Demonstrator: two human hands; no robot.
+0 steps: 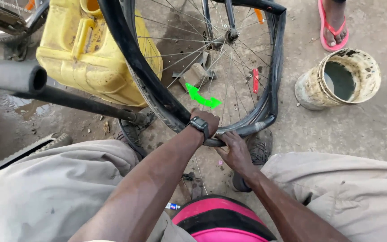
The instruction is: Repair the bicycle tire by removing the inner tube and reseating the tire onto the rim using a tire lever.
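Nearest, the person's knees in pale trousers [54,188] spread wide, with both forearms reaching down between them. The left hand [206,122], a dark watch [199,124] on its wrist, is bent over the bottom of a bicycle wheel [229,58], its fingers curled around the black tyre [157,94] so their tips are hidden on the far side. The right hand [234,150] sits just beside it, touching it, palm down, fingers pressed together and hooked over the loose tyre edge where it peels off the rim. The wheel stands upright on the dirt ground [372,130] between the person's shoes [258,145]. Beyond the left knee a dark bar [77,102] runs across, and behind the wheel a yellow jerrycan [90,54] leans. Off to the right stands a dirty bucket [337,80] holding grey water; farther still, someone else's foot in a pink flip-flop [332,27].
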